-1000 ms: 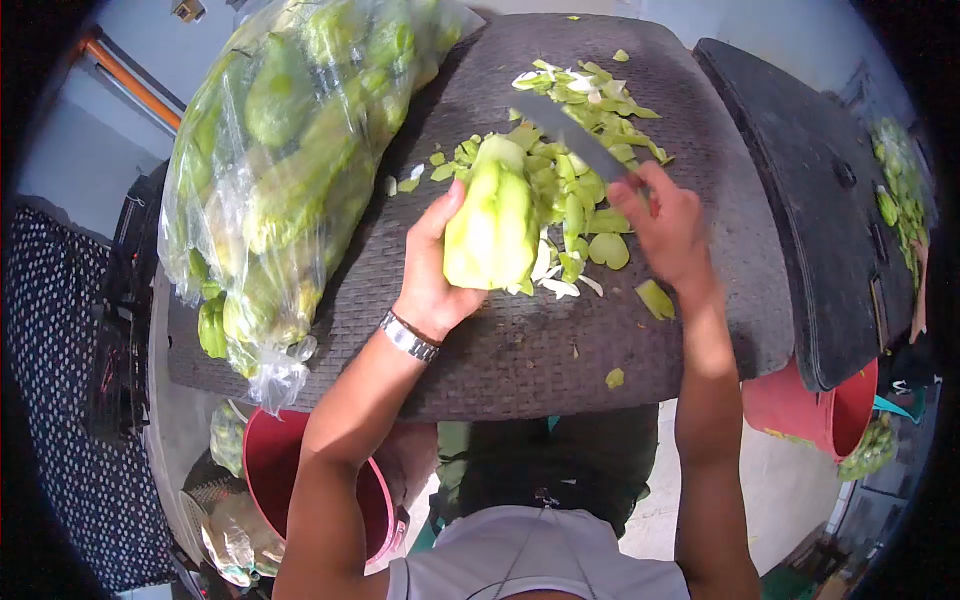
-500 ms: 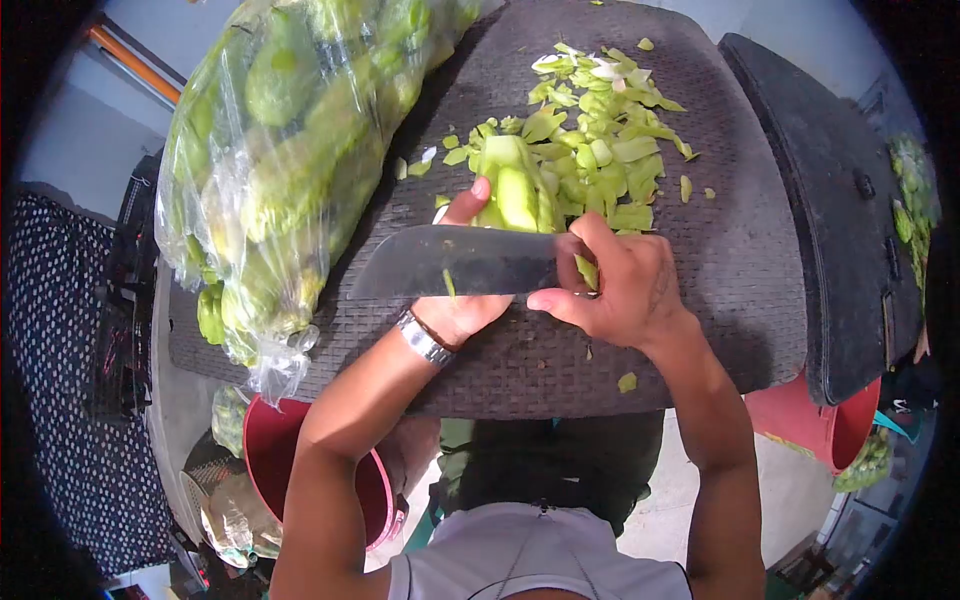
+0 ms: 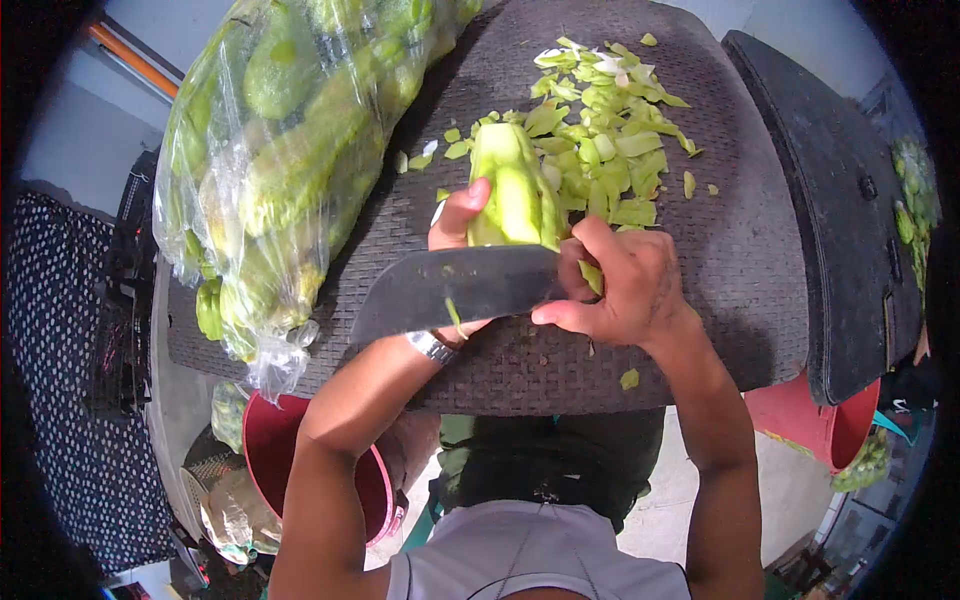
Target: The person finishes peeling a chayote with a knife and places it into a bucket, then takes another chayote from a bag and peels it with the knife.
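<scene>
A pale green, partly peeled chayote (image 3: 508,190) with flat cut facets is gripped in my left hand (image 3: 458,218). The thumb shows on its left side, while the blade hides most of the other fingers. My right hand (image 3: 632,285) is closed around a broad, dark-bladed knife (image 3: 440,290); its handle is hidden in the grip. The blade lies crosswise over the lower end of the chayote and points left. A thin sliver of peel clings to the blade, and another bit of peel sits by my right fingers. Peelings (image 3: 610,165) are heaped just beyond the chayote.
A clear plastic bag of chayotes (image 3: 290,150) lies on the left of the dark woven-textured table (image 3: 730,290). A red bucket (image 3: 265,440) stands below left, another red bucket (image 3: 850,430) below right. A black panel (image 3: 830,200) is at the right edge.
The knife blade has come slightly down toward me, uncovering more of the chayote. The chayote has shifted slightly and shows more of its length. The bag and the peel heap look nearly the same.
</scene>
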The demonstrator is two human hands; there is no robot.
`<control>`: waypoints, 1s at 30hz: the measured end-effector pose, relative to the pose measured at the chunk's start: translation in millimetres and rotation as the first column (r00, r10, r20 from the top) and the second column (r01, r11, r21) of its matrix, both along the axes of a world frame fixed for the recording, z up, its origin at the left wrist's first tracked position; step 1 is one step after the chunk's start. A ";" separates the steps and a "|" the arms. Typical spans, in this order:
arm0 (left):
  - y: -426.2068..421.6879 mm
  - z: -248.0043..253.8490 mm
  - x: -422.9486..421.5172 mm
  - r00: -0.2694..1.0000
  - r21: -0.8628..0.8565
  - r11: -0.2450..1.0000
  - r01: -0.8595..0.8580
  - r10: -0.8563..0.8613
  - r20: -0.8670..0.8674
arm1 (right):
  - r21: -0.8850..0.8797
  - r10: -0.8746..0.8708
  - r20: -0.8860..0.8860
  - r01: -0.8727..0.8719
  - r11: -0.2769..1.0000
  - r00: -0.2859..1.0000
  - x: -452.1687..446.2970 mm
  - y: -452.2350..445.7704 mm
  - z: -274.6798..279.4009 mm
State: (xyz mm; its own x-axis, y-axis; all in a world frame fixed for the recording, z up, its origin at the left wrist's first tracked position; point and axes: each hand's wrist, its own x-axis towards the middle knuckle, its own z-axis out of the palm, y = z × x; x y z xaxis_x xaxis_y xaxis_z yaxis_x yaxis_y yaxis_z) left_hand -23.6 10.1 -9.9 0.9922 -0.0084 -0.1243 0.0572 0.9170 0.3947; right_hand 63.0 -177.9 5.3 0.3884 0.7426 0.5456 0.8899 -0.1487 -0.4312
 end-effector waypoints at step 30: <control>-5.2 5.5 2.4 0.986 0.190 0.975 -0.113 0.134 -0.098 | -0.293 -0.559 -0.464 0.476 0.829 0.688 48.6 -19.3 7.2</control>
